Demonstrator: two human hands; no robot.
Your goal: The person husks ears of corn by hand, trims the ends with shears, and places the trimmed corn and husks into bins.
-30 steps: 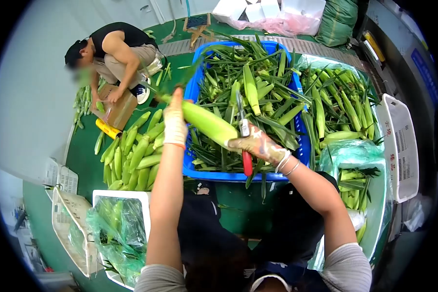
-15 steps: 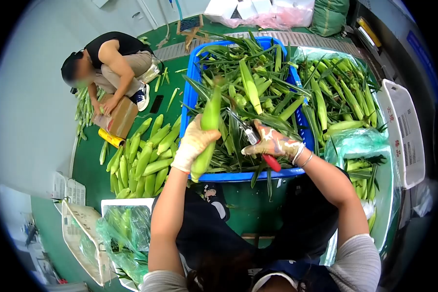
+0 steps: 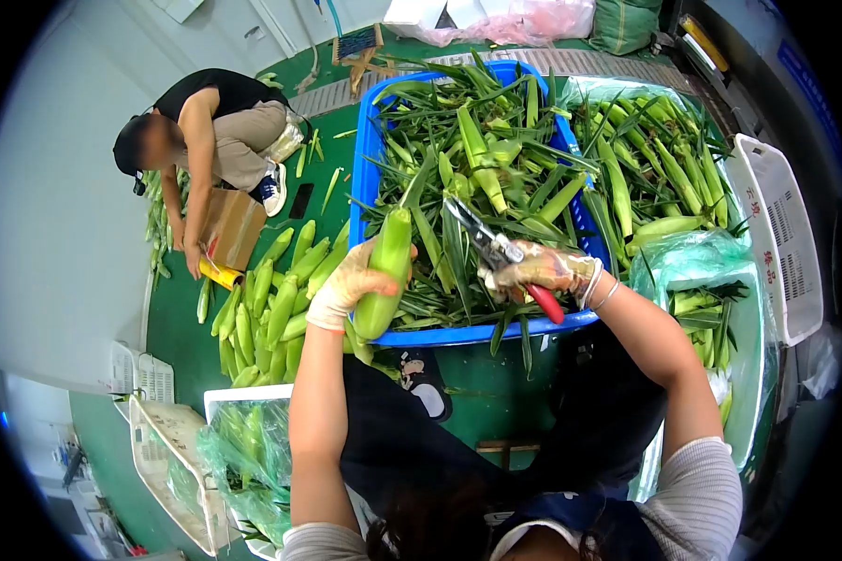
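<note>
Corn (image 3: 382, 290) is pinched in my left hand (image 3: 344, 288), shears (image 3: 485, 239) clasped in my right hand (image 3: 550, 268), trimmed ears (image 3: 279, 313) piled, leafier ears (image 3: 675, 178) left boxed.

Green sack (image 3: 625, 25) (partly cropped) near pink plastic (image 3: 531, 22).
</note>
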